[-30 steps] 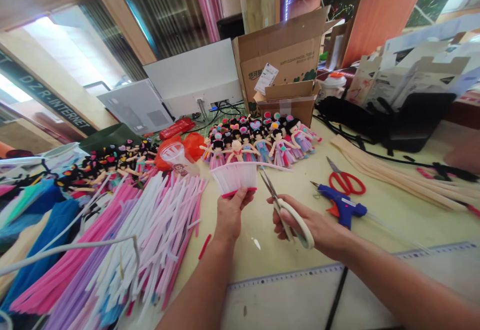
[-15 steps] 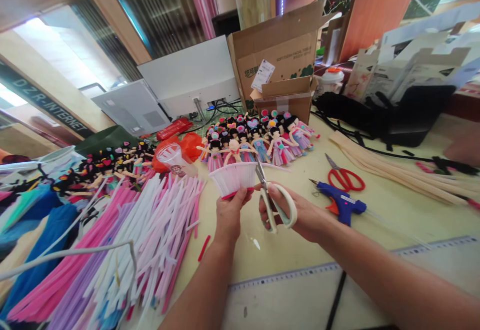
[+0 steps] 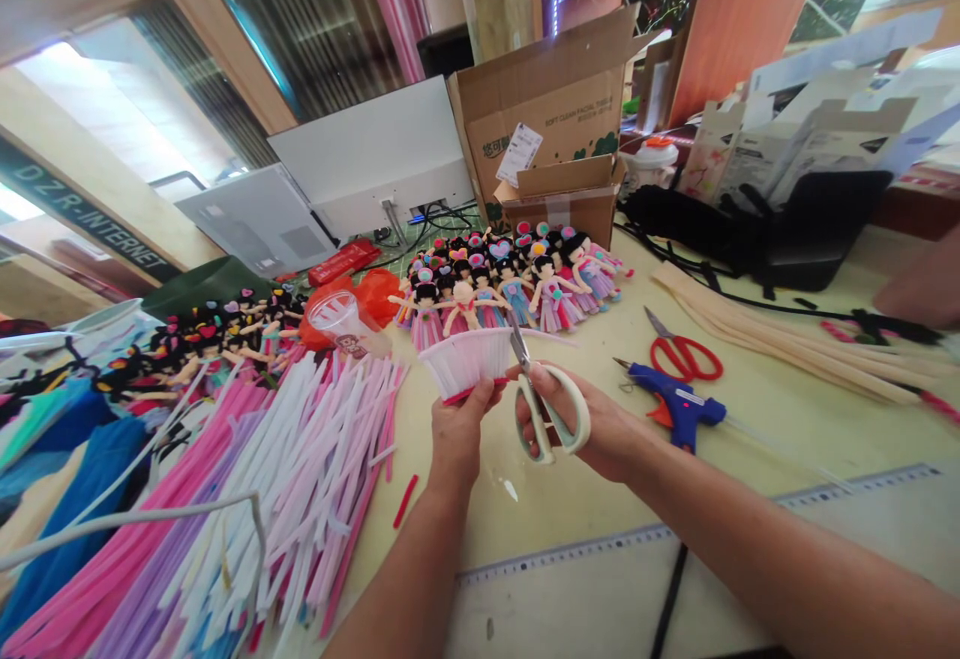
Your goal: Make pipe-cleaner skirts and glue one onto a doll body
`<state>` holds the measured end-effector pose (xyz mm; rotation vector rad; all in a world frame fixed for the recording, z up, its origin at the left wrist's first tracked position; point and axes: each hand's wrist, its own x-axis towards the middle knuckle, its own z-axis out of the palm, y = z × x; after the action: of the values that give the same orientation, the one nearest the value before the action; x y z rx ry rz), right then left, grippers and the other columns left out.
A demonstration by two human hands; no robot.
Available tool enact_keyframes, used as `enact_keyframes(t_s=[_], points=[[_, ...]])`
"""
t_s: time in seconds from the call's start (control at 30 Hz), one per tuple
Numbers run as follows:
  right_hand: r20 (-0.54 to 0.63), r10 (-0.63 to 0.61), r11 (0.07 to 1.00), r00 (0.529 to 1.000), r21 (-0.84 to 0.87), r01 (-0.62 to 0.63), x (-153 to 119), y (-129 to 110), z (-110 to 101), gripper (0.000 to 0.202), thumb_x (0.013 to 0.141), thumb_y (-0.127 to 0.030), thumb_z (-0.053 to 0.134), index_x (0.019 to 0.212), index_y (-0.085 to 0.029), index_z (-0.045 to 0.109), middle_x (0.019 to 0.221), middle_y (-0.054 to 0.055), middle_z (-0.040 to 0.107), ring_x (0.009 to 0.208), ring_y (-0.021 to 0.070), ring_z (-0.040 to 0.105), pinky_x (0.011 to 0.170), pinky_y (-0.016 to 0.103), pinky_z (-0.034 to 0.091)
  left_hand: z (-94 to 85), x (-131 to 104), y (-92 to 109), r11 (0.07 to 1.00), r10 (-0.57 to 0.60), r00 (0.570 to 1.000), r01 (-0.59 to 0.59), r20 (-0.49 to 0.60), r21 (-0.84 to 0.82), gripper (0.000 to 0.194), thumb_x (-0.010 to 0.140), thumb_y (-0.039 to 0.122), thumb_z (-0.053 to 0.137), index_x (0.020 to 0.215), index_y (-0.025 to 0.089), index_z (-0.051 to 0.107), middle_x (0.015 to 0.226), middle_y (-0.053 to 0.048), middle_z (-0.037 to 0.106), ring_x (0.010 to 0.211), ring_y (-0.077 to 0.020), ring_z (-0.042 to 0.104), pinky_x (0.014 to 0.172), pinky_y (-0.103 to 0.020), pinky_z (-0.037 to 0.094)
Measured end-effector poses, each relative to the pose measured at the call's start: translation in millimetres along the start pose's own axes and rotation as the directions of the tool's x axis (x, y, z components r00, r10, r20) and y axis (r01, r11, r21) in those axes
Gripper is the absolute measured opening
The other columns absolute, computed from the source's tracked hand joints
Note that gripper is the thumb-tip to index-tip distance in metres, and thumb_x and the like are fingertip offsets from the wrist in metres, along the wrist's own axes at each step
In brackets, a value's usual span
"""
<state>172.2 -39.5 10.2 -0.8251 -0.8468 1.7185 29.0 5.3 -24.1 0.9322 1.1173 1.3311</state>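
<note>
My left hand (image 3: 459, 429) pinches the red lower edge of a fan-shaped piece made of white and pale pink pipe cleaners (image 3: 466, 361). One pale strip (image 3: 551, 339) sticks out from its upper right corner. My right hand (image 3: 600, 429) is closed on a pair of scissors with cream handles (image 3: 570, 414), their blades pointing up at the right edge of the piece. Whether the blades touch the strip is hard to tell. Just beyond the piece, several small pipe-cleaner dolls (image 3: 555, 289) stand in a group.
Pink, purple and white pipe cleaners (image 3: 292, 479) are heaped at left. Red-handled scissors (image 3: 684, 351) and a blue glue gun (image 3: 679, 404) lie at right, near beige pipe cleaners (image 3: 772, 334). A ruler strip (image 3: 570, 554) runs along the front; a cardboard box (image 3: 562, 209) stands behind.
The camera view has shifted slightly. Both hands keep nearly the same pose, with the scissors still at the right edge of the piece.
</note>
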Motion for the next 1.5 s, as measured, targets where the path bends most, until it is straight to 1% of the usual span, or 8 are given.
enact_keyframes(t_s=[0.37,0.5,0.8,0.97,1.13,1.33,1.5], points=[[-0.049,-0.008,1.0,0.999,0.013,0.009,0.3,1.4,1.2,0.049,0.076,-0.058,0.064,0.104,-0.019,0.053,0.062,-0.004,0.057,0.048,0.0109,0.052,0.044,0.024,0.045,-1.3,1.4,-5.1,1.0,0.013,1.0,-0.014,0.013,0.023,0.035,0.057,0.037,0.081,0.079,0.011,0.074,0.076,-0.009,0.074,0.073,-0.0186,0.067,0.08,-0.037,0.053],[-0.064,-0.004,1.0,0.998,0.016,0.005,0.0,3.1,0.2,0.049,0.075,-0.058,0.064,0.104,-0.019,0.053,0.062,-0.004,0.057,0.048,0.011,0.052,0.044,0.025,0.044,-0.4,0.5,-5.1,0.999,0.006,1.0,-0.006,-0.001,0.052,0.034,0.057,0.037,0.081,0.078,0.01,0.074,0.074,-0.008,0.074,0.072,-0.0184,0.066,0.078,-0.036,0.053],[-0.104,0.036,0.999,0.994,0.03,-0.033,-3.8,5.1,-3.4,0.051,0.072,-0.059,0.066,0.102,-0.019,0.056,0.062,-0.004,0.056,0.048,0.0109,0.051,0.045,0.025,0.042,0.9,-1.4,-7.1,0.99,0.015,1.0,-0.015,0.004,0.143,0.036,0.058,0.04,0.08,0.077,0.01,0.074,0.073,-0.009,0.074,0.07,-0.0196,0.066,0.075,-0.035,0.053],[-0.078,0.031,0.999,0.996,0.047,-0.027,-5.6,7.6,-5.5,0.045,0.076,-0.057,0.063,0.101,-0.02,0.055,0.065,-0.004,0.055,0.051,0.0103,0.051,0.049,0.025,0.043,0.8,-1.2,-7.8,0.99,0.014,1.0,-0.016,0.015,0.142,0.036,0.058,0.041,0.079,0.077,0.01,0.075,0.075,-0.01,0.074,0.072,-0.0204,0.067,0.076,-0.036,0.053],[-0.045,0.053,0.998,0.998,0.03,-0.052,-7.4,6.2,-4.2,0.046,0.074,-0.058,0.065,0.099,-0.021,0.054,0.071,-0.003,0.057,0.058,0.0118,0.055,0.056,0.028,0.047,0.1,-1.0,-8.1,0.992,0.011,1.0,-0.013,0.015,0.129,0.036,0.059,0.04,0.079,0.079,0.01,0.074,0.076,-0.011,0.074,0.073,-0.0205,0.067,0.077,-0.036,0.053],[-0.075,0.046,0.999,0.996,0.032,-0.043,-6.4,6.4,-5.3,0.048,0.075,-0.059,0.063,0.101,-0.02,0.052,0.07,-0.002,0.057,0.058,0.0123,0.055,0.056,0.028,0.047,0.3,-1.0,-8.1,0.995,0.0,1.0,-0.002,0.022,0.095,0.033,0.06,0.038,0.079,0.078,0.01,0.074,0.077,-0.01,0.074,0.074,-0.0198,0.067,0.08,-0.036,0.053],[-0.078,0.035,0.999,0.996,0.042,-0.032,-5.3,6.0,-5.1,0.047,0.075,-0.057,0.065,0.101,-0.02,0.053,0.067,-0.003,0.057,0.055,0.0121,0.054,0.053,0.027,0.046,0.8,-0.9,-7.4,0.996,-0.007,1.0,0.006,0.017,0.091,0.033,0.059,0.038,0.079,0.077,0.01,0.074,0.076,-0.01,0.074,0.073,-0.0197,0.067,0.079,-0.036,0.053]])
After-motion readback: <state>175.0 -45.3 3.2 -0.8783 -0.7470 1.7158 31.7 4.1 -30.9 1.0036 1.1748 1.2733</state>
